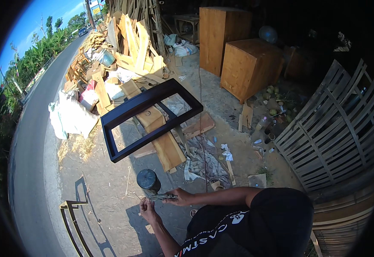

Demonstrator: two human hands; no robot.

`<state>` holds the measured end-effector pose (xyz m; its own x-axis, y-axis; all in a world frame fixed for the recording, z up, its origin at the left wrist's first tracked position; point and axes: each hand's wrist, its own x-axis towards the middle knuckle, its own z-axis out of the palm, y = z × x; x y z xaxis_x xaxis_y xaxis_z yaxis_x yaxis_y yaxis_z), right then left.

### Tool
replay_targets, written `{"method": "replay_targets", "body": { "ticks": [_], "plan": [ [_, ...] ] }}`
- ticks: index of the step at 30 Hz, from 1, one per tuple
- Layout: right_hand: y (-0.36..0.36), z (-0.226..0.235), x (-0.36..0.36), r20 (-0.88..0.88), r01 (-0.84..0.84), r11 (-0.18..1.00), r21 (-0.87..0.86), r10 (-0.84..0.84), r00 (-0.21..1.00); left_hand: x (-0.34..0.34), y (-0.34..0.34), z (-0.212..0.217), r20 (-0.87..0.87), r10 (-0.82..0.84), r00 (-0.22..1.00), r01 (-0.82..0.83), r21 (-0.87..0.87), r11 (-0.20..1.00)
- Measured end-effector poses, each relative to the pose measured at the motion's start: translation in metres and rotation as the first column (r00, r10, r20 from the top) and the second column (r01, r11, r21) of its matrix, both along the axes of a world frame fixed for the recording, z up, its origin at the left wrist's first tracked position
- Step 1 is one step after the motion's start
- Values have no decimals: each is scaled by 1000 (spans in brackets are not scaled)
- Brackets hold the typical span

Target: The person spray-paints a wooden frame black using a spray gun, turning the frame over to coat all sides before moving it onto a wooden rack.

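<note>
Gripping a dull grey-green tool (163,196), the person's right hand (178,197) is closed around one end of it, while the left hand (147,209) sits at the opposite end with thumb and fingertips drawn narrow. Whether the left fingers pinch the tool itself or some small part beside it cannot be told at this size. The tool spans the gap between the hands, just beside a dark bucket (148,179); whether the two touch is unclear.

It looks light enough for one hand to bear, and probably stiff, since it reaches out from the right fist without drooping. The end under the right fingers seems the steadier hold; the far end looks slender and likely suits a light fingertip touch. Any wetness that might make it slip is not visible.

Beyond the bucket, a dark frame (161,129) rests over a board (170,152), untouched by either hand. Its smooth finish is likely slick and easily marked. The frame appears rigid and bulky, so a palm on each short side would probably steady it better than one hand on a long bar.
</note>
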<state>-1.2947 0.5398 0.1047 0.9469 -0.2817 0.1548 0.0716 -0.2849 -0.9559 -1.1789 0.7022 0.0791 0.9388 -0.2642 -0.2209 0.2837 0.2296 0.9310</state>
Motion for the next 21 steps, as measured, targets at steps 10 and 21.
{"method": "replay_targets", "body": {
  "ticks": [10,21],
  "plan": [
    [-4,11,-7,-2,17,1000,10,-16,1000,16,6,-21,-152,-149,977,118,-197,973],
    [-10,2,-12,12,43,999,34,-44,999,22,32,-40,-248,-163,955,80,-314,946]
  ]
}}
